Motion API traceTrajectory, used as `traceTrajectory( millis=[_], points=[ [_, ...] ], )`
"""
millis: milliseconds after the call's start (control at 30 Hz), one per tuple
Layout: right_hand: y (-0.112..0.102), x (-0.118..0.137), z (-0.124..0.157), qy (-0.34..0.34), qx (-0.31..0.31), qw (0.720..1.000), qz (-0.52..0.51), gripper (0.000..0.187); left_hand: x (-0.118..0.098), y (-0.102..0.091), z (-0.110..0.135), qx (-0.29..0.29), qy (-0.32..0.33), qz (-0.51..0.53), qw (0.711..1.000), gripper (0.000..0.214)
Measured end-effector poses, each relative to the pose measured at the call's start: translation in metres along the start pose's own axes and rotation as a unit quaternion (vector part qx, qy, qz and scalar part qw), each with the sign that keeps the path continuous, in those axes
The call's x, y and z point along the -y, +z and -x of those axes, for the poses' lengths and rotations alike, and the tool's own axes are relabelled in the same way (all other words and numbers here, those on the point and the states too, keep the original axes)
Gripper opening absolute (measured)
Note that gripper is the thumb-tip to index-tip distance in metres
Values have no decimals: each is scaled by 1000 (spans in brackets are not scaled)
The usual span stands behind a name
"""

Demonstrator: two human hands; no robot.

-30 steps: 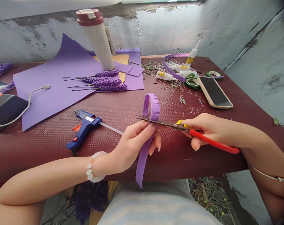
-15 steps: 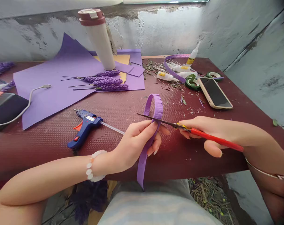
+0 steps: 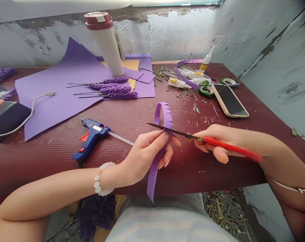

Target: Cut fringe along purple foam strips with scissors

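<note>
Since the earlier frame, the right thumb had been shifted outward along the handle of the scissors [image 3: 230, 148], and the looped strip had been turned a little narrower to the view. The strip [image 3: 152, 181] was pinched by the left hand [image 3: 144, 154] between thumb and curled fingers, above the near part of the table [image 3: 192, 178]. Its looped end was raised, and its tail was left hanging past the near edge. A fringe of small cuts was shown along the loop's outer edge. The scissors were gripped by the right hand [image 3: 223, 141], with the fingers curled round the handle and the thumb pressed beneath, and the blades were laid across the strip's right side, though how far they had bitten could not be told. Clean, even snips were judged to be best served by the strip being held firm just beside the blades. To the left lay a glue gun [image 3: 90, 143], and further off lay purple sheets [image 3: 56, 101] and foam lavender [image 3: 112, 89]. A phone [image 3: 229, 101] lay far right.
</note>
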State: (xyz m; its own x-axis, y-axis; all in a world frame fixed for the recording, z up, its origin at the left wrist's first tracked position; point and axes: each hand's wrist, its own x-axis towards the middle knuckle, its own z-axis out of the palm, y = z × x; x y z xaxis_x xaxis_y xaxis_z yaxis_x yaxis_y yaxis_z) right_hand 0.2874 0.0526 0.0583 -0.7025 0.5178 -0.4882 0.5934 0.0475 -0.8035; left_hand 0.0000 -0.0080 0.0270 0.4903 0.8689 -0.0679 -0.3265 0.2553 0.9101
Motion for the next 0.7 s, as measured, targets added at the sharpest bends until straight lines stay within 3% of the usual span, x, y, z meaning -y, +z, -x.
traceTrajectory(
  millis=[133,300,400,600,700],
  points=[
    [0,-4,-1,-5,-5,1000,8,49,0,0,0,0,2,-6,1000,45],
    [0,0,3,27,-44,997,55,27,3,-2,-1,-1,23,-18,1000,45],
    [2,9,5,68,-67,991,90,38,7,-2,-3,-13,46,-23,999,42],
    [7,17,2,81,-125,972,180,58,6,0,-6,-71,68,-26,995,34],
    [10,15,-2,69,-158,961,216,69,5,-1,-7,-80,58,-86,991,42]
  ],
)
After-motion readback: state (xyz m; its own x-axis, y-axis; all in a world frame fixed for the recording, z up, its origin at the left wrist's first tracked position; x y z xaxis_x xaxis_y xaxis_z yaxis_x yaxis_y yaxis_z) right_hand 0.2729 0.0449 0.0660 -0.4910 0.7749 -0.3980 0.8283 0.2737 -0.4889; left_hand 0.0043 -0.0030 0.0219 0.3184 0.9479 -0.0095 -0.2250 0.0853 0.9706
